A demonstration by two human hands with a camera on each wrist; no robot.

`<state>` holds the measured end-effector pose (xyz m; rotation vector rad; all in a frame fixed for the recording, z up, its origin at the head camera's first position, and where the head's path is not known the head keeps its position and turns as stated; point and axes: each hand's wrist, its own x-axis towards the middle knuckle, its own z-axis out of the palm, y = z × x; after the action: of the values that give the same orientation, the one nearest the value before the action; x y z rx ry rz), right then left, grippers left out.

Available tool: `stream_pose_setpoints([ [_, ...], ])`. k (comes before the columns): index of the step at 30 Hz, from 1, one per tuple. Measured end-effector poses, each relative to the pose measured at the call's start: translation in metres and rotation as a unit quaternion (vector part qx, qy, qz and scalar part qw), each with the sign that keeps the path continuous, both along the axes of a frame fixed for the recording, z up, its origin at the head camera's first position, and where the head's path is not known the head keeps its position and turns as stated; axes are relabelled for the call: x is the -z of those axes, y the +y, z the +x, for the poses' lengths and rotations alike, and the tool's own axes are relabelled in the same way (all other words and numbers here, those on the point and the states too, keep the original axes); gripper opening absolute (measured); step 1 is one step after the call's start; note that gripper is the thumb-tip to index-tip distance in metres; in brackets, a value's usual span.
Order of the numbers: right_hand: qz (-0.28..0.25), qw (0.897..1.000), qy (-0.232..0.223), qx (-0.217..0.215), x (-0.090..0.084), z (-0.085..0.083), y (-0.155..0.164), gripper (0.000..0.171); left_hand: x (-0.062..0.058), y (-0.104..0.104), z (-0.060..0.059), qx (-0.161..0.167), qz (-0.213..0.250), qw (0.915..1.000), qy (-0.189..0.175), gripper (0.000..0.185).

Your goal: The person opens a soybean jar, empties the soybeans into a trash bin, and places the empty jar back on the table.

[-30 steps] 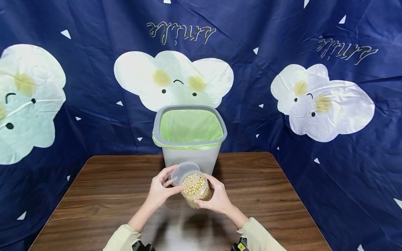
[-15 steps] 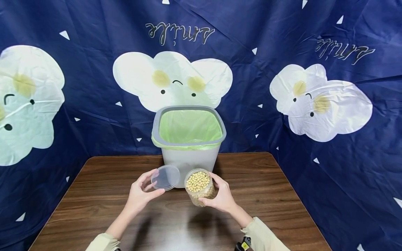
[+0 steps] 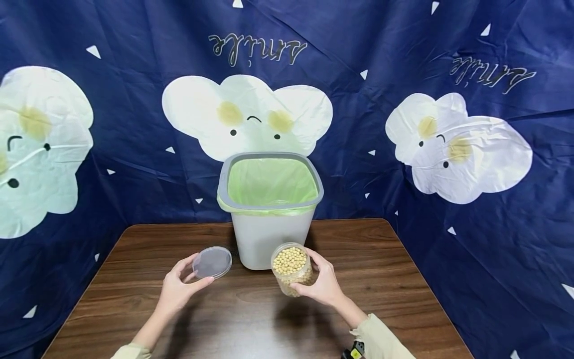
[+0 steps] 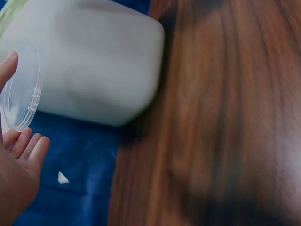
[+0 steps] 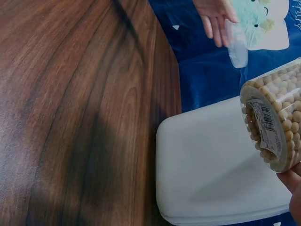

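A wood-grained table (image 3: 367, 269) carries a pale bin (image 3: 269, 232), seemingly near its far edge.

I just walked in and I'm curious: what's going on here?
A person's left hand holds a clear lid, and the right hand grips an open jar full of what look like beans. Lid and jar are apart, both held above the table. Beyond them stands a bin lined with a green bag.
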<state>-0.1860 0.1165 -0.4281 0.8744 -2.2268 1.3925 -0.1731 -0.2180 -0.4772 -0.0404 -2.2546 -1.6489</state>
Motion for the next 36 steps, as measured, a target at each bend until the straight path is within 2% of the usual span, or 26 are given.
stream_pose_setpoints([
  [4, -0.004, 1.000, 0.004, -0.001, 0.002, 0.000, 0.004, 0.072, 0.013, -0.011, 0.001, -0.027, -0.035, 0.9980, -0.045, 0.067],
  [10, 0.001, 1.000, 0.004, 0.007, 0.006, 0.000, 0.008, 0.073, 0.037, -0.029, 0.001, -0.056, -0.104, 0.9883, -0.097, 0.072],
  [17, 0.003, 1.000, -0.003, 0.013, 0.008, 0.001, 0.011, 0.072, 0.061, -0.045, 0.001, -0.043, -0.168, 0.9720, -0.159, 0.085],
  [23, 0.004, 1.000, -0.009, 0.018, 0.010, 0.000, 0.013, 0.073, 0.075, -0.044, 0.001, -0.042, -0.181, 0.9690, -0.162, 0.084],
  [30, 0.013, 0.999, -0.019, 0.034, 0.038, -0.016, 0.019, 0.078, 0.085, -0.040, 0.001, -0.037, -0.205, 0.9674, -0.144, 0.085],
  [36, 0.004, 0.999, -0.017, 0.034, 0.044, -0.018, 0.021, 0.075, 0.094, -0.039, 0.002, -0.033, -0.224, 0.9648, -0.133, 0.085],
])
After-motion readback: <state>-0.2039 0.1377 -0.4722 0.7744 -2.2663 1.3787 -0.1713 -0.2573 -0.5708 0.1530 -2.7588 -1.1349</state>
